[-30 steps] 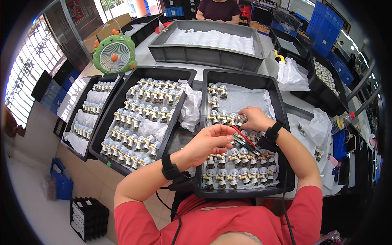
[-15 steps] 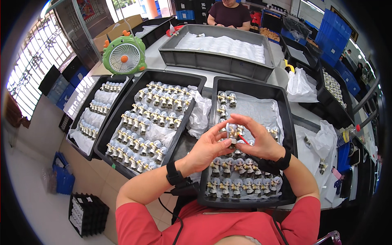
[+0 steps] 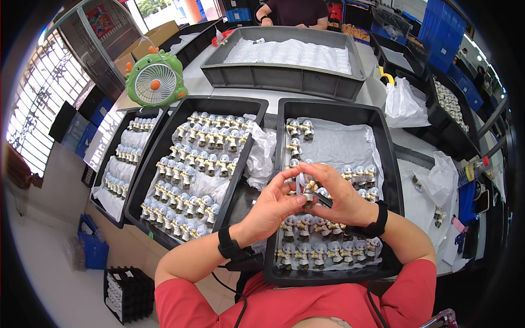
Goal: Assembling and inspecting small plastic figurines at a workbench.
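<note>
Both hands meet over the black tray [image 3: 395,180] in front of me. Between them is a small figurine [image 3: 309,189] with pale hair and white-and-gold clothes. My left hand [image 3: 275,198] pinches it from the left side. My right hand [image 3: 343,198] is closed around its other side, with a slim dark stick-like tool [image 3: 324,200] in its fingers. The tool's exact kind does not show. Beneath my hands, rows of similar figurines [image 3: 319,251] lie on a white liner, partly hidden by my hands.
Left of me, another black tray [image 3: 131,203] holds several figurine rows, with a narrower tray [image 3: 112,214] beyond. A large grey bin [image 3: 284,79] and a green fan [image 3: 156,79] stand behind. White plastic bags [image 3: 406,104] lie to the right. A person [image 3: 295,12] sits across the table.
The figurine has turned in my fingers and now appears more side-on. A thin red part seen by my right fingers earlier no longer shows; a dark tool does. The view has shifted slightly.
</note>
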Demonstrator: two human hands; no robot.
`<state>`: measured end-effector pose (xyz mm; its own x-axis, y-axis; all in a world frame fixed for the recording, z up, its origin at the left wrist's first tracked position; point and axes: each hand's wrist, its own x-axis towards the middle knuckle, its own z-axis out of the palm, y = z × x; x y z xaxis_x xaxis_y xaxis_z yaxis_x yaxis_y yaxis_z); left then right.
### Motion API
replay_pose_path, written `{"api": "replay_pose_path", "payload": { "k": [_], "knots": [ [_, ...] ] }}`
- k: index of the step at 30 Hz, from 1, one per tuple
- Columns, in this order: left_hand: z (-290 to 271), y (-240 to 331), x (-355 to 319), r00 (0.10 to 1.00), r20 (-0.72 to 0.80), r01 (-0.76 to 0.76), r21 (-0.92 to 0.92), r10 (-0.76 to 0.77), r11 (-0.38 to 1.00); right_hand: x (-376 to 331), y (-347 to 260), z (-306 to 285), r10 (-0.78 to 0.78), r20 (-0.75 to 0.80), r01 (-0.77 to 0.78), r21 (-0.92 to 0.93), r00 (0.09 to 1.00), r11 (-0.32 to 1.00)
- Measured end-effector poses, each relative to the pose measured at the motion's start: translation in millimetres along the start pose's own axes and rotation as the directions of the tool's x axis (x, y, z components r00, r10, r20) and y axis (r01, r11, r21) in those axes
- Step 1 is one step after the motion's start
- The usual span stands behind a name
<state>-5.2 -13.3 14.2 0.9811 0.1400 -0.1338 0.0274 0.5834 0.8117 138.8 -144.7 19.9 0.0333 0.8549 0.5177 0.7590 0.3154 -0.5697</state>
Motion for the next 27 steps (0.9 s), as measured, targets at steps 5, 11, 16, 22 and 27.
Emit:
{"api": "replay_pose_path", "payload": {
  "k": [5, 11, 16, 22, 27],
  "knots": [
    [-3.3, 0.2, 2.5, 1.000, -0.002, 0.003, -0.026, -0.003, 1.000, 0.5, 3.6, 1.1, 0.161, 0.011, -0.160, 0.200, 0.987, 0.967],
    [-4.8, -0.5, 6.1, 1.000, -0.015, 0.000, -0.062, -0.001, 0.998, -2.7, 9.9, 6.7, 0.173, -0.024, -0.166, 0.183, 0.985, 0.969],
    [-10.7, -3.6, 7.1, 1.000, -0.017, 0.011, -0.101, -0.012, 0.995, -1.2, 10.2, 8.1, 0.120, -0.061, -0.112, 0.117, 0.991, 0.987],
    [-7.2, -0.1, 6.5, 0.998, -0.046, 0.028, -0.090, -0.032, 0.996, -2.0, 5.3, 6.4, 0.256, 0.023, -0.254, 0.235, 0.966, 0.938],
    [-11.0, -1.0, 6.5, 0.996, -0.055, 0.069, -0.087, -0.074, 0.994, -3.4, 7.7, 10.0, 0.362, 0.115, -0.374, 0.452, 0.925, 0.810]
  ]
}}
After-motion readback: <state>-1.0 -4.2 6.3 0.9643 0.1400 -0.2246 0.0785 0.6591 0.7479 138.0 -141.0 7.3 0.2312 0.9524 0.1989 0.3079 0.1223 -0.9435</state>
